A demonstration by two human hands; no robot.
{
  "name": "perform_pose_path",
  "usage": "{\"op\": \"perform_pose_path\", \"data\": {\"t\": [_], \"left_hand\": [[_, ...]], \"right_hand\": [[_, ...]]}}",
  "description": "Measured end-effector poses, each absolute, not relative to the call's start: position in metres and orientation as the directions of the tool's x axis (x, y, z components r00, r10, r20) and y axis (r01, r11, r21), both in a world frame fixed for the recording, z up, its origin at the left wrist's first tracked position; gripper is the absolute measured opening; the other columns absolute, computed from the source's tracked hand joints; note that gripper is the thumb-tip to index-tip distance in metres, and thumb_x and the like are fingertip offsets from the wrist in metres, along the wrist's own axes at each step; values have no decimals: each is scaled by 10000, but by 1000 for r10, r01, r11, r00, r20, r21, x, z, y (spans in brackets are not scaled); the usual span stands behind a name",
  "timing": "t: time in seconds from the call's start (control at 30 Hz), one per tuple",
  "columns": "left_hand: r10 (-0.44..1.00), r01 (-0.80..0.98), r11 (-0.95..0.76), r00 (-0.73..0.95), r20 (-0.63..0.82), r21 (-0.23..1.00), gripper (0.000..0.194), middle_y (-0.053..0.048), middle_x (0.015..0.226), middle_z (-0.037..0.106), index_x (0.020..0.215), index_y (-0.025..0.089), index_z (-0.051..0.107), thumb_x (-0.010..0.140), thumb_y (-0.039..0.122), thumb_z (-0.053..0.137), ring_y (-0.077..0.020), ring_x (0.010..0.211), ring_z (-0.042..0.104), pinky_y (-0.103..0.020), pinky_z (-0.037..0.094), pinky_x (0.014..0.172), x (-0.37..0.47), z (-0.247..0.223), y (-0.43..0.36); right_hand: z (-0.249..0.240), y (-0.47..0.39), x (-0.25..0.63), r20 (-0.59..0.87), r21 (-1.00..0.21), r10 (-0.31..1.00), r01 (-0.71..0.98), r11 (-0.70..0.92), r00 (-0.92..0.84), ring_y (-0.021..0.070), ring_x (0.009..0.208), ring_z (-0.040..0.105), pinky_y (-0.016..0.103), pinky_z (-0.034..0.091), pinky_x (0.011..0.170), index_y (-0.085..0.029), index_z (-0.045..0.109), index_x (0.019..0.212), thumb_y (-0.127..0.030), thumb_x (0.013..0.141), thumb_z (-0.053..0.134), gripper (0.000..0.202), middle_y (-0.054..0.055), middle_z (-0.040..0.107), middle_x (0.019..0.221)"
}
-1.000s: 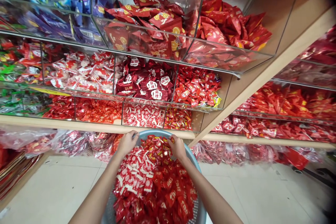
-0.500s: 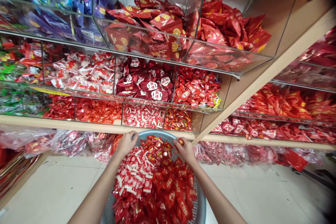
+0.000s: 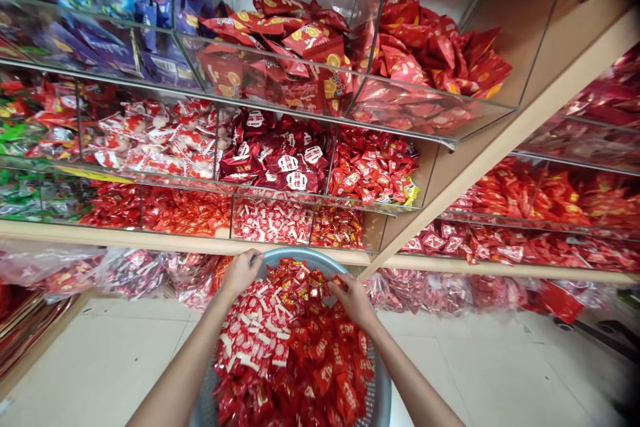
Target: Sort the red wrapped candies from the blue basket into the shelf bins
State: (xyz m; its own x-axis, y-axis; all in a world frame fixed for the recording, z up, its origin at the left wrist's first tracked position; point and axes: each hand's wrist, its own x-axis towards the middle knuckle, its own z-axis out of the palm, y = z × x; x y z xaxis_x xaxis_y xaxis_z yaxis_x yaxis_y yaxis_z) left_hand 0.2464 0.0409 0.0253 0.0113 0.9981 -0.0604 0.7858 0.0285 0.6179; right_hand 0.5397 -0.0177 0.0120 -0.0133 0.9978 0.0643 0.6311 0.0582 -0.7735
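Observation:
A grey-blue plastic basket stands below the shelf, heaped with wrapped candies. Red-and-white candies fill its left part. Larger red candies lie at the right and front, and small red-and-gold candies at the back. My left hand is closed over the basket's back left rim. Just inside the right rim, my right hand reaches over the candies with its thumb and forefinger slightly apart. No candy shows between those fingers.
Clear-fronted shelf bins hold purple packets, large red packets, dark red packets and small red candies. A slanting wooden post divides the shelves. Bagged candies lie underneath, on the tiled floor.
My right hand has moved from the right rim inward and down over the candies. The small red candy at its fingertips no longer shows there. My left hand stays on the rim.

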Motion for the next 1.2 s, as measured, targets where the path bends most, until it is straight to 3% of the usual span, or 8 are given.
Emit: {"op": "perform_pose_path", "data": {"t": [0.13,0.27,0.53,0.67,0.83,0.97,1.1,1.2], "left_hand": [[998,785,35,8,-65,619,319,-50,940,712,971,224,643,854,407,410,-191,869,642,-247,434,759,247,26,41],[998,784,37,7,-69,620,316,-47,945,712,982,231,642,851,407,415,-193,875,641,-248,434,760,247,26,41],[997,795,44,-1,-72,605,321,-51,918,708,961,227,636,857,427,407,-191,843,642,-244,426,724,246,25,42],[998,796,32,4,-58,604,324,-50,907,708,959,226,633,862,427,398,-188,830,643,-240,422,709,246,25,41],[998,794,27,9,-56,607,327,-44,880,707,949,223,631,866,425,388,-187,794,645,-239,416,671,246,25,40],[999,789,21,10,-47,614,325,-38,862,705,932,220,630,867,424,385,-182,777,645,-238,415,666,246,25,39],[999,784,19,12,-45,620,326,-42,875,707,939,223,633,865,426,389,-187,810,647,-239,422,688,245,23,40],[999,787,30,3,-54,616,331,-47,893,709,950,224,631,866,429,386,-191,836,648,-241,423,695,245,23,41]], "right_hand": [[9,-16,543,28,-710,999,704,7,19,199,732,587,277,429,659,-156,644,1023,-288,783,511,305,61,671,823],[4,-19,548,-11,-580,1000,815,8,-17,180,715,584,255,397,657,-173,610,1044,-179,772,494,295,37,659,786],[-1,-28,539,-113,-280,991,959,31,-65,217,912,606,263,389,730,-200,611,1052,-106,802,496,290,83,675,914],[12,-21,537,-90,-347,994,938,27,-62,220,919,616,260,389,723,-202,593,1123,-172,819,530,313,91,682,962],[49,19,553,73,-493,997,869,30,7,171,708,614,237,365,630,-193,631,1018,-270,859,494,223,39,676,743],[65,68,564,134,-489,988,872,3,71,141,662,581,217,333,593,-197,641,951,-222,818,534,173,19,659,725],[66,101,559,61,-480,998,876,46,-19,120,648,554,205,315,573,-181,646,766,-162,759,581,68,19,655,716],[70,101,549,59,-473,995,876,93,-74,106,597,523,203,305,559,-173,615,668,-165,767,572,109,14,633,658]]}}
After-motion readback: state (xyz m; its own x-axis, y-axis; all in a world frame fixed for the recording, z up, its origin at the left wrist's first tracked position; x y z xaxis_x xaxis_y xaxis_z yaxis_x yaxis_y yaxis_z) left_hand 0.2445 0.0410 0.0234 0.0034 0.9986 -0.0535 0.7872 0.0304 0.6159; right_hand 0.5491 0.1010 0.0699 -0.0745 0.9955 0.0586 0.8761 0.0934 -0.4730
